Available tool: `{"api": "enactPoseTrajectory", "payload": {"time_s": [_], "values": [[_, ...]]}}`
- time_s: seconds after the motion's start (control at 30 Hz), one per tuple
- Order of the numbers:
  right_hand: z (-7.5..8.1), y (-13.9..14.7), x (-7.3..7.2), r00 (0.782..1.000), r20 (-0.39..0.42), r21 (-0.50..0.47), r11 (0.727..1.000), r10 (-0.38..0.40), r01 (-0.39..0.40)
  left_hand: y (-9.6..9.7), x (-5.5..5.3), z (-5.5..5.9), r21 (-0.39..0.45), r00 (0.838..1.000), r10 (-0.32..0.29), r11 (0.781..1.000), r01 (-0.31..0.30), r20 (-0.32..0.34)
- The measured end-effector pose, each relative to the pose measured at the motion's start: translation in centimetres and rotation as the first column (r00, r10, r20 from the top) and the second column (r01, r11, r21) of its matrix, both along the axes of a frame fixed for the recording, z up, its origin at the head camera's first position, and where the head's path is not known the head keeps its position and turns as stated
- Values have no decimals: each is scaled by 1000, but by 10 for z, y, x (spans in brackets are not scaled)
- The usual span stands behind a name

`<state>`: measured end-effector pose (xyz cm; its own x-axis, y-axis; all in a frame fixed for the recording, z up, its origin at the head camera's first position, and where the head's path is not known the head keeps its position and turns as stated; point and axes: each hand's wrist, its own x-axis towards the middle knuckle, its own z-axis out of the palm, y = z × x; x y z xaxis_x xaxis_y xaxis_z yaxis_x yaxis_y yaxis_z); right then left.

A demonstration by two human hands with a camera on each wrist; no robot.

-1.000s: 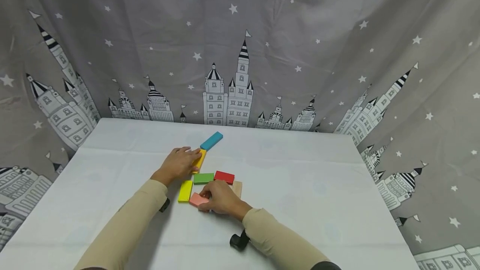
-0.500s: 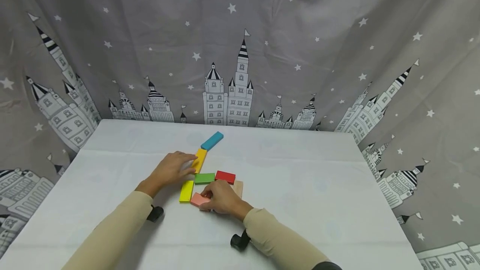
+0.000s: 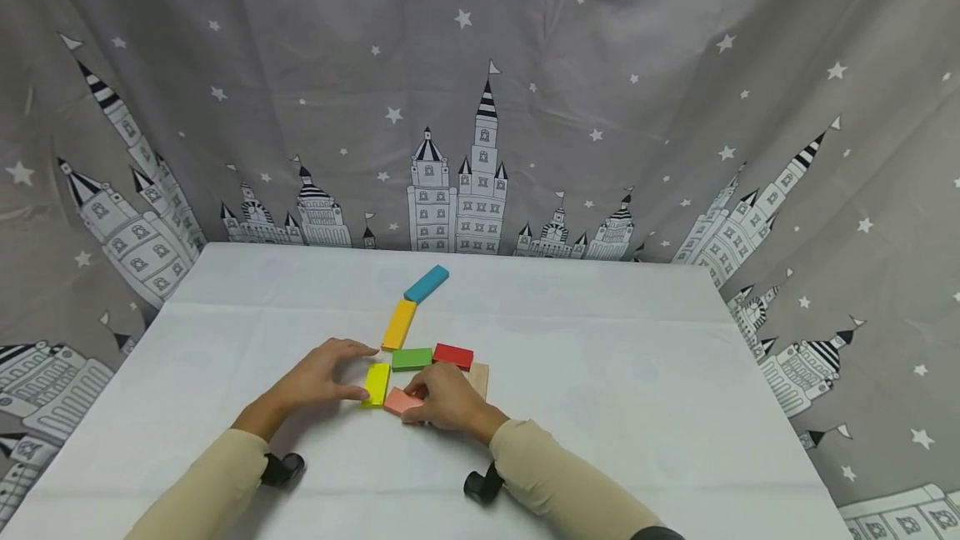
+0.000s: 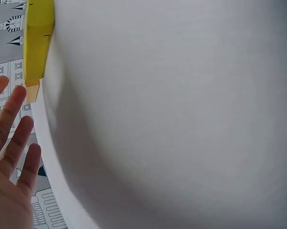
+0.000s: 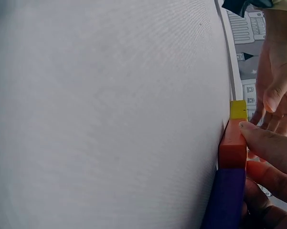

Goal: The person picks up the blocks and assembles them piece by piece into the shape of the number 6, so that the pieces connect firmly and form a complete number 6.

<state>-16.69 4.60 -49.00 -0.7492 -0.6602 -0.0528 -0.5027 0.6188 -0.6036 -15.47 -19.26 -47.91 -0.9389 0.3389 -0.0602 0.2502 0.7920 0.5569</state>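
Note:
My left hand (image 3: pixel 315 377) hovers at the left of a bright yellow block (image 3: pixel 377 385), fingers spread, thumb tip at the block's near left edge. Whether the thumb touches it I cannot tell. In the left wrist view, that yellow block (image 4: pixel 38 40) stands beyond the fingers. My right hand (image 3: pixel 448 397) pinches a salmon-pink block (image 3: pixel 402 402) between thumb and fingers. This block (image 5: pixel 233 148) looks orange in the right wrist view, lying between the yellow block (image 5: pixel 238 109) and a purple block (image 5: pixel 224 198). The right hand hides the purple block in the head view.
Behind the hands lie a green block (image 3: pixel 412 359) and a red block (image 3: pixel 453 355). An orange-yellow block (image 3: pixel 399 325) and a blue block (image 3: pixel 427 283) run toward the far edge. A plain wooden block (image 3: pixel 478 380) is partly behind the right hand. White cloth covers the table (image 3: pixel 637 373).
My left hand has left the orange-yellow block and come nearer, down to the bright yellow block. The right hand stays at the salmon-pink block.

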Motion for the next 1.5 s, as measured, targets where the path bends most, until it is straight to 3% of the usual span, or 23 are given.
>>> {"api": "enactPoseTrajectory", "payload": {"time_s": [0.27, 0.5, 0.83, 1.13, 1.5], "values": [[-1, -1, 2, 1000, -6, -3, 1000, 3, -3, -1, 11, -6, 43, 999, 25, 999, -27, 27], [-2, 0, 1, 1000, -14, -10, 1000, -5, 5, 0, 14, -7, 51, 1000, 21, 998, -21, 9], [-2, -1, 3, 999, 29, -15, 1000, -19, 19, 3, 14, -14, -16, 998, 57, 998, -57, 20], [-3, 0, 3, 999, 19, -9, 999, -30, 31, 8, 14, -14, -72, 997, 70, 995, -71, -18], [-3, 0, 4, 1000, 13, -4, 1000, -26, 26, 9, 13, -13, -103, 997, 75, 992, -74, -1]]}}
